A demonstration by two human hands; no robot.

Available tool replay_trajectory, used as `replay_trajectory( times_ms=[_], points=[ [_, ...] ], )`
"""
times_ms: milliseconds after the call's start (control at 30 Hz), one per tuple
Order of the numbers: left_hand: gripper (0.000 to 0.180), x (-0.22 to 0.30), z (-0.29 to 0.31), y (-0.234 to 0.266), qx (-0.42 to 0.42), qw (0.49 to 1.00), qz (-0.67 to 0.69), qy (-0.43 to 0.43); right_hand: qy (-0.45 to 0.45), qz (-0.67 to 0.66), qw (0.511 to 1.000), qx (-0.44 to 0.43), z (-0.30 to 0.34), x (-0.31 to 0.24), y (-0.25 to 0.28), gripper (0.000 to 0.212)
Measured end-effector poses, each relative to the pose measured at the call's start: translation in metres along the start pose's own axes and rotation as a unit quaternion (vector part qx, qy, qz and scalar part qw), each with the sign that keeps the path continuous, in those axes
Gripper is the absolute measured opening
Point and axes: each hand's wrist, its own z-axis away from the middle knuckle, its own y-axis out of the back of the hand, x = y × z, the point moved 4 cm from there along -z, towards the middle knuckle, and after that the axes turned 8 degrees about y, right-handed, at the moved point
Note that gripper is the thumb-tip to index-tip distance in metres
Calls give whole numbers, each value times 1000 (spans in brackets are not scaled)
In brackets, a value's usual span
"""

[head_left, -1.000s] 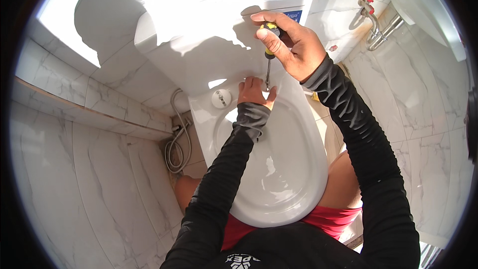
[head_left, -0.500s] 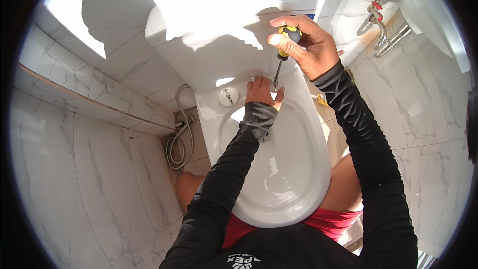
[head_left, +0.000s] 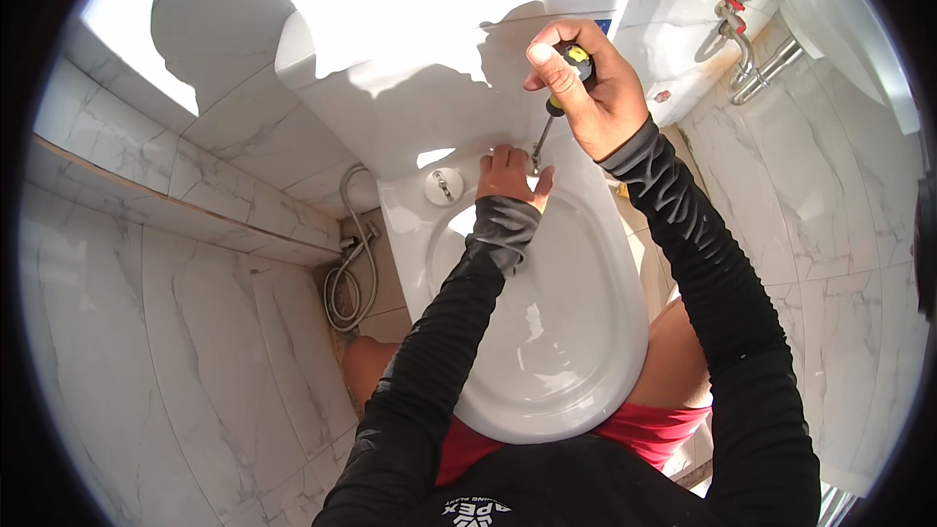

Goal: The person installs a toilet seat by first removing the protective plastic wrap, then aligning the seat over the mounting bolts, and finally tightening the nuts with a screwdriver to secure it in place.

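In my right hand (head_left: 607, 102) is a screwdriver (head_left: 580, 59) with a rounded black-and-yellow handle, the fingers and thumb closed round it. Its metal shaft slants down to a small metal hinge fitting (head_left: 534, 164) at the right rear of the white toilet bowl (head_left: 630, 332). My left hand (head_left: 508, 179) rests on the rear rim, with thumb and fingers on either side of that fitting; its fingertips partly hide it. To the left of this hand, a round white hinge base (head_left: 444, 186) with a metal piece sits on the rim.
Behind the bowl stands the white cistern (head_left: 361, 127), partly in glaring sunlight. A coiled spray hose (head_left: 342, 298) hangs low on the left. At the upper right are a pipe with a red-handled valve (head_left: 734, 15) and a white basin (head_left: 839, 39). A small yellow object (head_left: 623, 190) lies beside the bowl.
My right hand has turned on the screwdriver handle, its fingers now curled closer round it, and shifted slightly left. The left hand stays by the fitting.
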Motion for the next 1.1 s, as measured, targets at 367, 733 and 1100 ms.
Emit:
replay_trajectory(
  times_ms=[367,733,1100],
  points=[
    [36,-1,0,-1,-15,1000,4,18,-17,-61,997,-34,-5,-2,3,37],
    [36,-1,0,-1,-7,1000,1,7,-27,-88,991,-100,-7,0,-2,31],
    [37,-4,1,-4,-4,1000,-2,10,35,-151,986,-55,-12,-4,1,38]
  ],
)
